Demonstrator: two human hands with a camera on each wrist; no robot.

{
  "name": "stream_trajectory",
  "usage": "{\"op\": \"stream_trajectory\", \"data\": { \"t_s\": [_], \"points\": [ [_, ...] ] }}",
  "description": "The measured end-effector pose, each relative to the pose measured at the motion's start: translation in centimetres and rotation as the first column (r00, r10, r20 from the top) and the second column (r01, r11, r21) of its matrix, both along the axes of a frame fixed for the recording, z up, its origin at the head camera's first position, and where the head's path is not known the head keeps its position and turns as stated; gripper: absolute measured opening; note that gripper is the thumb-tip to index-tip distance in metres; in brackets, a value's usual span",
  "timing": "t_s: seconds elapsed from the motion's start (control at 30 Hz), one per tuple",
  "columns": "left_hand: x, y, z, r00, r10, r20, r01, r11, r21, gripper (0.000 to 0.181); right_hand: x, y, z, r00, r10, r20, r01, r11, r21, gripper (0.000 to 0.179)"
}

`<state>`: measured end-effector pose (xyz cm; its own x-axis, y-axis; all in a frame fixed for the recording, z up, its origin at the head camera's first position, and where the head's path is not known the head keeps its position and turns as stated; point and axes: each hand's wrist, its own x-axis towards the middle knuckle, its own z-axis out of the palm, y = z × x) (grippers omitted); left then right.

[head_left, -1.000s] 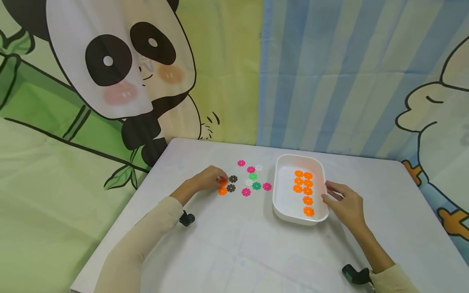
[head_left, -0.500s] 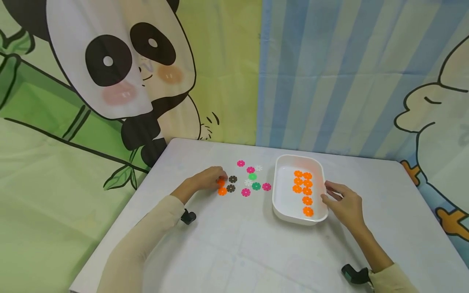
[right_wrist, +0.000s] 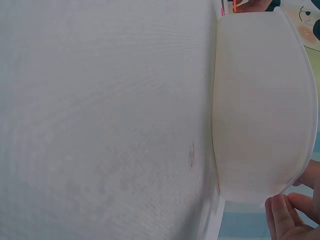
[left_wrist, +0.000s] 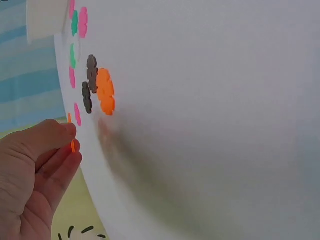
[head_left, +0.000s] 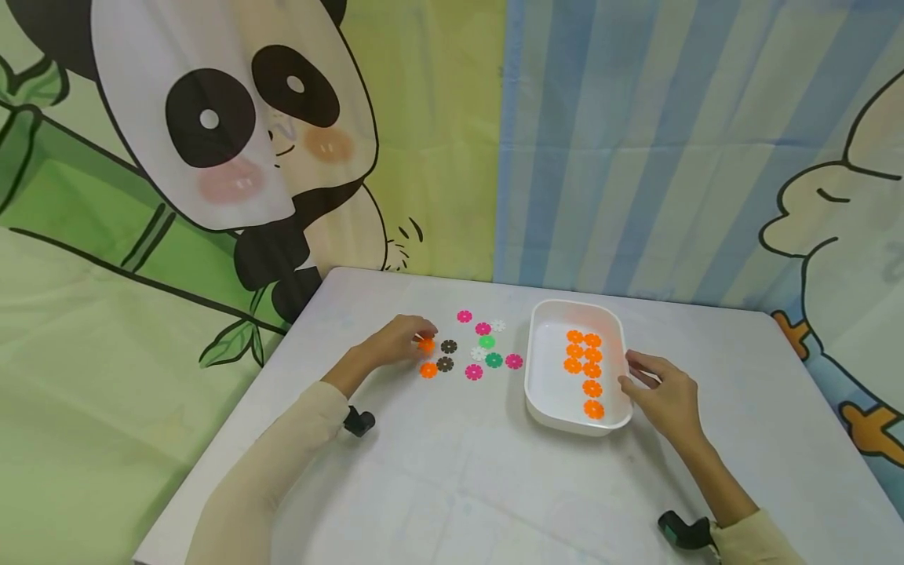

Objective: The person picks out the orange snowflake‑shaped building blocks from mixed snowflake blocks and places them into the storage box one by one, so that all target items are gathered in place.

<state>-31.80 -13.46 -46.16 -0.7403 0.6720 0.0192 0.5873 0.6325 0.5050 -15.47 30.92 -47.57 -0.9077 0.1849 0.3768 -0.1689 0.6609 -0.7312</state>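
My left hand [head_left: 401,340] pinches an orange flower-shaped disc [head_left: 426,345] between thumb and fingertips; the left wrist view shows the disc edge-on, raised off the tabletop. Just below it another orange disc [head_left: 428,369] lies on the table, beside two dark brown discs [head_left: 448,346]. On the right, my right hand [head_left: 667,392] grips the right rim of a white rectangular tray [head_left: 565,424] with thumb and fingers. Inside the tray lie several orange discs [head_left: 592,388], mostly in two columns. In the right wrist view the tray's outer wall [right_wrist: 262,105] hides its contents.
Between left hand and tray lie loose discs: pink [head_left: 474,373], white [head_left: 479,355], dark green [head_left: 493,360] and light green [head_left: 486,342]. The white table [head_left: 452,486] ends at the back against a printed curtain [head_left: 431,141] with a panda figure.
The left hand has risen slightly, up and away from the orange disc left on the table, with the pinched orange disc now showing clear of it. Right hand and tray stay put.
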Motion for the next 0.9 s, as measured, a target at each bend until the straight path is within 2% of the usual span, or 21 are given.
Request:
{"op": "stream_trajectory", "data": {
  "t_s": [0.2, 0.33, 0.5, 0.77, 0.9],
  "points": [
    [0.6, 1.5, 0.8, 0.995, -0.015, -0.094, 0.023, 0.997, 0.078, 0.047, 0.1, 0.1, 0.1, 1.000, -0.004, 0.006, 0.004, 1.000, 0.002, 0.045],
    [1.3, 3.3, 1.4, 0.996, -0.028, -0.085, 0.038, 0.993, 0.114, 0.047, 0.2, 0.1, 0.1, 1.000, -0.012, 0.018, 0.012, 1.000, 0.007, 0.045],
    [1.9, 5.6, 2.1, 0.994, -0.077, -0.081, 0.089, 0.984, 0.157, 0.046, 0.2, 0.1, 0.1, 0.999, -0.021, 0.024, 0.020, 1.000, 0.007, 0.045],
    [2.4, 9.2, 2.6, 0.969, -0.175, -0.174, 0.213, 0.950, 0.230, 0.045, 0.2, -0.1, 0.2, 1.000, 0.002, -0.005, -0.002, 1.000, -0.003, 0.045],
    [2.8, 11.0, 2.5, 0.965, -0.194, -0.177, 0.236, 0.936, 0.260, 0.044, 0.0, -0.1, 0.2, 1.000, 0.001, -0.013, -0.001, 1.000, 0.005, 0.045]
  ]
}}
